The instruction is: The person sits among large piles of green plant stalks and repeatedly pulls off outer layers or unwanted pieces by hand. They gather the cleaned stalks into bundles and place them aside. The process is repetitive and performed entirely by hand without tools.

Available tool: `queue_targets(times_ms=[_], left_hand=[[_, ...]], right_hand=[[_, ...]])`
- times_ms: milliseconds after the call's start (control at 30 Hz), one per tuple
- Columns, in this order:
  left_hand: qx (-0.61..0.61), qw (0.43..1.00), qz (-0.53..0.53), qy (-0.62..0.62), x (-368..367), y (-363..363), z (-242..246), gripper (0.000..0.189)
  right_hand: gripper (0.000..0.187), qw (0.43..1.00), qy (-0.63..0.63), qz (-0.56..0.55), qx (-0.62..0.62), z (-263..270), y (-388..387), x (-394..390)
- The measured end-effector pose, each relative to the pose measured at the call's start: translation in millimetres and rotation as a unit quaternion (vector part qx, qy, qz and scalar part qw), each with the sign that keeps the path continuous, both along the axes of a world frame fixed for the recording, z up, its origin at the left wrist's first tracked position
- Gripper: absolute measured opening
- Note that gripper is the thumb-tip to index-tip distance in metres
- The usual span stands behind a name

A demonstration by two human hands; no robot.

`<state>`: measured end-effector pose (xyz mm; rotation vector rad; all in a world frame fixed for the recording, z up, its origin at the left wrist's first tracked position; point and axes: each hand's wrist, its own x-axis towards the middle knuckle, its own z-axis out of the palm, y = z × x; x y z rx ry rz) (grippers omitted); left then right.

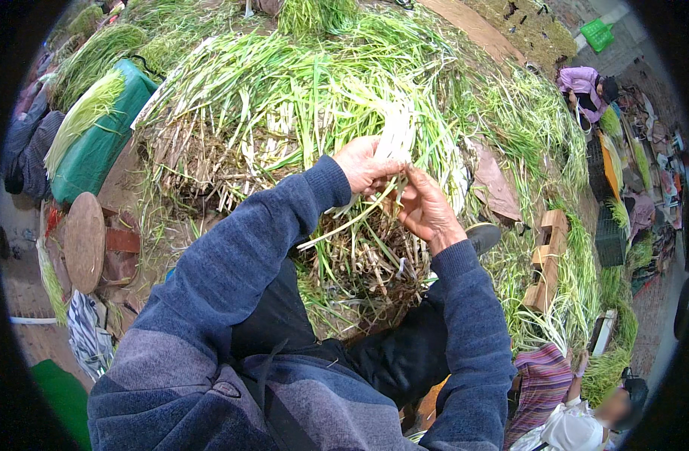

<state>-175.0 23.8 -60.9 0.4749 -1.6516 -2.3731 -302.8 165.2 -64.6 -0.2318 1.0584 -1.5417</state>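
Note:
My left hand (364,167) grips a bunch of white-stemmed chive-like stalks (397,132), its green leaves pointing away from me. At the bunch's lower end, my right hand (428,206) has its thumb and fingertips closed on thin strands, close against the left fingers. A single pale stalk (344,224) slants down to the left from between my hands. Beyond them lies a big heap of the same green stalks (299,84). Brown, dry root ends and withered leaves (192,149) show along its near left side, with more scraps (372,259) below my hands.
A green-covered block (104,158) carrying a bunch of stalks stands left, near a wooden stool (85,242). Right are a wooden block frame (547,259), dark crates (610,234) and a green basket (597,35). Other people (587,93) sit along the right; one in white (575,425) is at lower right.

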Motion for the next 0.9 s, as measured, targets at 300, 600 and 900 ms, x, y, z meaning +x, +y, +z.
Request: queue_targets(times_ms=[300,600,900], left_hand=[[0.020,1.000,-0.014,0.007,3,-3,4,0.019],[0.002,0.999,0.011,0.030,0,4,6,0.019],[-0.104,0.994,0.028,0.017,-13,-4,-12,0.033]], right_hand=[[0.022,0.995,0.011,-0.078,-0.068,-2,-2,-6],[0.031,0.990,0.034,-0.133,-0.038,-10,-1,-17],[0.035,0.989,0.032,-0.125,-0.067,5,-4,-13]])
